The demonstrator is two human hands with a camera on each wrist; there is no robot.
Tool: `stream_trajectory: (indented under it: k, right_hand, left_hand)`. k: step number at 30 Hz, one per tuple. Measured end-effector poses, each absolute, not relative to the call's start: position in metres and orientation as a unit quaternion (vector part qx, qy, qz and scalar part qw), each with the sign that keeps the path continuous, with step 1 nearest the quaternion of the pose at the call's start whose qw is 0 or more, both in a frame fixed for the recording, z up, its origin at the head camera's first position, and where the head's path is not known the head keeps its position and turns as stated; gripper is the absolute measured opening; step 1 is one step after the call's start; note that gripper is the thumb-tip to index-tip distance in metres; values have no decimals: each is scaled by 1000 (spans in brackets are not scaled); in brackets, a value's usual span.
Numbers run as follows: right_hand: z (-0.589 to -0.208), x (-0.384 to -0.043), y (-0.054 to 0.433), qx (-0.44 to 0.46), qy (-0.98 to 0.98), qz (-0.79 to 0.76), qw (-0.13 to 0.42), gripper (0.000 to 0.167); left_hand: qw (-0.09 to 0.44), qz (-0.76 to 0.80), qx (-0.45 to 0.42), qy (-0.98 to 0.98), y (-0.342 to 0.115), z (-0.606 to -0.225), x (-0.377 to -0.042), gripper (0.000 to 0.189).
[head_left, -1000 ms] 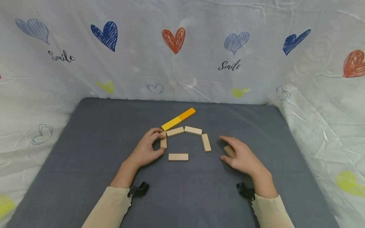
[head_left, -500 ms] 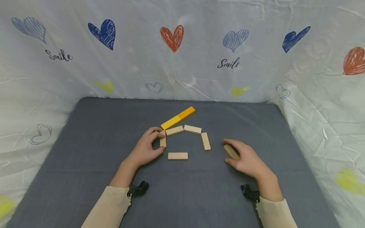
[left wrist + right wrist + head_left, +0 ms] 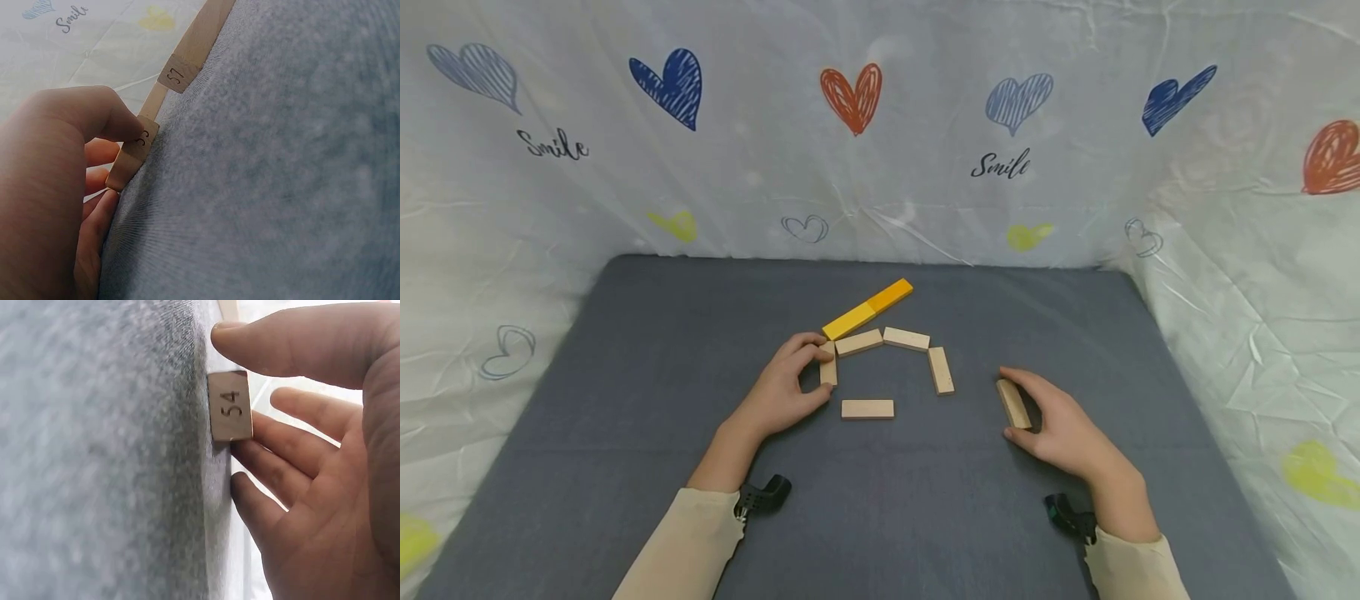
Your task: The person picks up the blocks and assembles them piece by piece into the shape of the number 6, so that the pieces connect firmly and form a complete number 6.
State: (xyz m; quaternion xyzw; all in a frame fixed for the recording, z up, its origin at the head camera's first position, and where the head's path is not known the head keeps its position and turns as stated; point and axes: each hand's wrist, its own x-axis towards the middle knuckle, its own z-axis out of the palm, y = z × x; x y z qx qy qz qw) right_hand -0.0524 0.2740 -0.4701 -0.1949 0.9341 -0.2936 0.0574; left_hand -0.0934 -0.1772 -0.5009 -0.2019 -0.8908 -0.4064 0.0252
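Note:
My left hand point(image 3: 782, 392) pinches a small plain wooden block point(image 3: 828, 364) at the left end of a curved row of blocks. The left wrist view shows my thumb over its numbered end. My right hand point(image 3: 1063, 429) is around another wooden block point(image 3: 1014, 404), right of the row. In the right wrist view that block, marked 54 point(image 3: 230, 406), lies on the cloth with my fingers behind it, apparently touching; a narrow gap shows between it and my thumb point(image 3: 287, 344). Three more plain blocks continue the row: one point(image 3: 859, 342), a second point(image 3: 906, 338) and a third point(image 3: 941, 371).
A single plain block point(image 3: 867, 409) lies in front of the row. Behind it, two yellow-orange blocks point(image 3: 868, 309) lie end to end at a slant, close to the row's left end. Dark grey cloth point(image 3: 880, 508) covers the table; a white heart-printed sheet point(image 3: 925, 192) hangs around it.
My right hand has drawn back to the right. The block near it has shifted slightly right and turned to point more away from me. My left hand has stayed on its block.

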Motion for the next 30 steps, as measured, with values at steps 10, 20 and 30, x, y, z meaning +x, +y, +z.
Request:
stream_trajectory:
  k: [10,20,30]
  right_hand:
    - [-469,-37,281,-175,935,-303,60,84]
    - [-475,-28,282,-164,937,-305,42,85]
    - [-477,-23,273,-151,942,-298,18,86]
  left_hand:
    - [23,-408,-201,-890,-177,-500,-93,39]
    - [24,-408,-201,-890,-178,-503,-94,39]
    - [25,-409,-204,-889,-177,-504,-96,38]
